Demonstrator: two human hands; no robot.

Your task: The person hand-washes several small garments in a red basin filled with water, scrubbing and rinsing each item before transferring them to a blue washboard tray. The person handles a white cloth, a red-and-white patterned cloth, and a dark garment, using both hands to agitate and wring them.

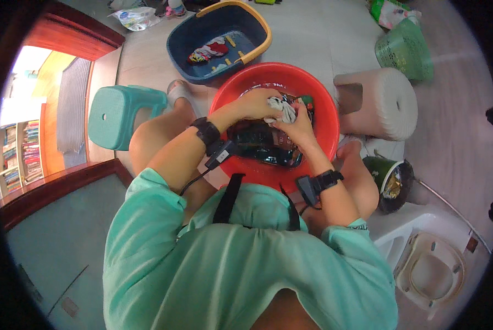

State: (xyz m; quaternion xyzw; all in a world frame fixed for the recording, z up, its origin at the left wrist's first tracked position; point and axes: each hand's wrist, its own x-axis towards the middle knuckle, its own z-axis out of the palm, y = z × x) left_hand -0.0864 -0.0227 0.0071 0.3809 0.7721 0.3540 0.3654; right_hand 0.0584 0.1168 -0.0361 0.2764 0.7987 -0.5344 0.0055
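A red round basin [220, 99] stands on the floor between my knees. Over it, a bunched white-and-dark cloth [282, 110] is squeezed between my two hands. My left hand [257, 104] is closed on the cloth from the left. Gripping its lower right side is my right hand [298, 127], with the thumb at the near edge. Beneath them lies a dark, shiny, wet-looking thing [257, 144] with a patch of brownish red; its kind I cannot make out. Something green shows beside it near the right hand. Part of the basin's inside is hidden by my hands.
Beyond the basin is a dark blue tub [183, 41] with a yellow handle, holding a red-and-white cloth [210, 50]. A teal stool [111, 118] stands left, a beige stool [392, 104] right. Farther right are a green basket [406, 52], a green bin [384, 173] and a squat toilet [431, 269].
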